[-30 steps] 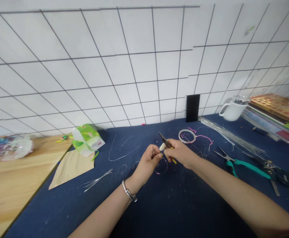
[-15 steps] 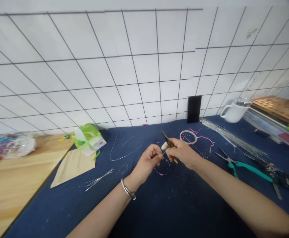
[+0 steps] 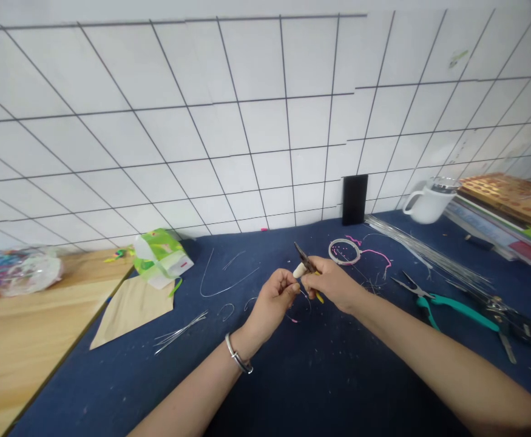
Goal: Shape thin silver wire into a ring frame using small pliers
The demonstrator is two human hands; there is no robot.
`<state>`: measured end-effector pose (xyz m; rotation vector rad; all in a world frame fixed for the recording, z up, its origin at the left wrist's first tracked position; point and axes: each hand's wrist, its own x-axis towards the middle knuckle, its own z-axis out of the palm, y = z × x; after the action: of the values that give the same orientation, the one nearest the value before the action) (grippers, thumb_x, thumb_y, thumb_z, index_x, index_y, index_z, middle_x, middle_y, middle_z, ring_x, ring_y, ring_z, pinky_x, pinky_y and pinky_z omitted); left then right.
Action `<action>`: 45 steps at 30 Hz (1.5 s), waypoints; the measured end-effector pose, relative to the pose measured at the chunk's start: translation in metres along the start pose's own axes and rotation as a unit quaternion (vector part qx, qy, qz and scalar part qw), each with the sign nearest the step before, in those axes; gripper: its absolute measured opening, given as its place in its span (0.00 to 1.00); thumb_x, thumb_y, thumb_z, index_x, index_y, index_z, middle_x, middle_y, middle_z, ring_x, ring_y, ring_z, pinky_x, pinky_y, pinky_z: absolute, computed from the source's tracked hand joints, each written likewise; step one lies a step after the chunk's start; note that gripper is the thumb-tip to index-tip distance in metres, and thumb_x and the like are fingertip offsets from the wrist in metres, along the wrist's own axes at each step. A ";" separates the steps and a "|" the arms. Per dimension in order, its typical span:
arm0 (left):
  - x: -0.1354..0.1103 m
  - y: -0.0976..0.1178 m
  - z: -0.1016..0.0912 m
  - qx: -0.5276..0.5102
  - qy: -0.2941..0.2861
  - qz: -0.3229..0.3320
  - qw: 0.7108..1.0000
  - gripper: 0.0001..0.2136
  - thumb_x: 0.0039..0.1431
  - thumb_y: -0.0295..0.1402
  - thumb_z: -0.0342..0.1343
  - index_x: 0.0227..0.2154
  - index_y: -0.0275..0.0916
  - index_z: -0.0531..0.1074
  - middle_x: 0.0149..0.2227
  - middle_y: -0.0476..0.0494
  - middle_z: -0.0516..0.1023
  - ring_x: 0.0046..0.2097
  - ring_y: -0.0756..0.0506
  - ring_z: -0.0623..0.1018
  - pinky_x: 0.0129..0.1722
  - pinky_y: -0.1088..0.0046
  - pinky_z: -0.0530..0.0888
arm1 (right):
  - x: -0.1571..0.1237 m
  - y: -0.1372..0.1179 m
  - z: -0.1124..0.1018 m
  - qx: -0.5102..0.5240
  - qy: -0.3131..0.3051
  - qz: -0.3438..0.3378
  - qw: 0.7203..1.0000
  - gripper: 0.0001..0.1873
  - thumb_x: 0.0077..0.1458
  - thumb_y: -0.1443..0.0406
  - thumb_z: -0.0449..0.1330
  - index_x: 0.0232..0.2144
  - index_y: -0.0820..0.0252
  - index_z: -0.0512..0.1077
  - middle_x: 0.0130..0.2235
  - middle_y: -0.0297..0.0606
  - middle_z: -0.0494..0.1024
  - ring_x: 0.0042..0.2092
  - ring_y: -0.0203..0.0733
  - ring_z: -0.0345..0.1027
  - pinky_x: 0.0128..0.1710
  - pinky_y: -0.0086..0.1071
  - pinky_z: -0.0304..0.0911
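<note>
My left hand (image 3: 278, 297), with a silver bangle on the wrist, is closed in a pinch on a thin wire ring (image 3: 309, 306). A small pink piece (image 3: 294, 321) shows at the ring's lower edge. My right hand (image 3: 331, 282) is wrapped round pliers (image 3: 304, 256) with dark jaws and yellow handles, the jaws pointing up and left. One of its fingers wears a whitish cover (image 3: 298, 271). Both hands nearly touch above the dark blue cloth. Their fingers hide part of the wire between them.
Right of my hands lie a white ring dish (image 3: 344, 263) with pink bits, teal-handled pliers (image 3: 460, 311) and a wire bundle (image 3: 433, 254). A white mug (image 3: 430, 205) and a black block (image 3: 355, 200) stand behind. Cut wires (image 3: 181, 332) and a green packet (image 3: 161, 252) lie left.
The view has shifted slightly. Both hands stay close together with the pliers and wire ring; the ring appears turned to a different angle.
</note>
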<state>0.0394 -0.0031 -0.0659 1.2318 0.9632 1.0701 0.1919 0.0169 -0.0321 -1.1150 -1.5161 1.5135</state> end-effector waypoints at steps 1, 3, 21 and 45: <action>0.000 0.001 0.000 -0.020 -0.005 -0.006 1.000 0.06 0.54 0.33 0.54 0.29 0.37 0.63 0.21 0.56 0.59 0.21 0.56 0.57 0.20 0.81 0.54 | 0.000 -0.001 0.000 -0.010 0.001 -0.003 1.000 0.08 0.43 0.70 0.52 0.30 0.60 0.66 0.20 0.27 0.66 0.20 0.30 0.60 0.22 0.24 0.56; -0.001 0.003 0.000 -0.068 -0.020 -0.022 0.997 0.06 0.54 0.33 0.54 0.30 0.38 0.63 0.21 0.56 0.59 0.20 0.56 0.56 0.20 0.81 0.53 | -0.001 -0.004 0.000 -0.029 -0.001 -0.010 1.000 0.08 0.44 0.70 0.52 0.31 0.61 0.66 0.20 0.27 0.65 0.21 0.30 0.60 0.22 0.24 0.56; 0.000 0.007 -0.001 -0.145 0.084 0.027 0.985 0.07 0.52 0.33 0.57 0.30 0.39 0.64 0.23 0.54 0.63 0.24 0.55 0.62 0.25 0.80 0.60 | -0.006 -0.008 0.007 -0.231 0.078 -0.058 0.968 0.07 0.46 0.62 0.57 0.28 0.59 0.66 0.26 0.31 0.70 0.28 0.34 0.62 0.28 0.27 0.56; 0.002 0.008 -0.010 -0.216 0.026 -0.037 0.975 0.04 0.51 0.29 0.59 0.28 0.35 0.69 0.26 0.49 0.69 0.29 0.53 0.70 0.31 0.78 0.66 | -0.004 0.000 0.010 -0.096 0.090 -0.069 0.989 0.13 0.43 0.63 0.60 0.33 0.60 0.66 0.29 0.31 0.70 0.30 0.34 0.65 0.29 0.28 0.62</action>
<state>0.0297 0.0008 -0.0593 0.8093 0.7571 1.1813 0.1841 0.0090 -0.0320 -1.1947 -1.6019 1.1613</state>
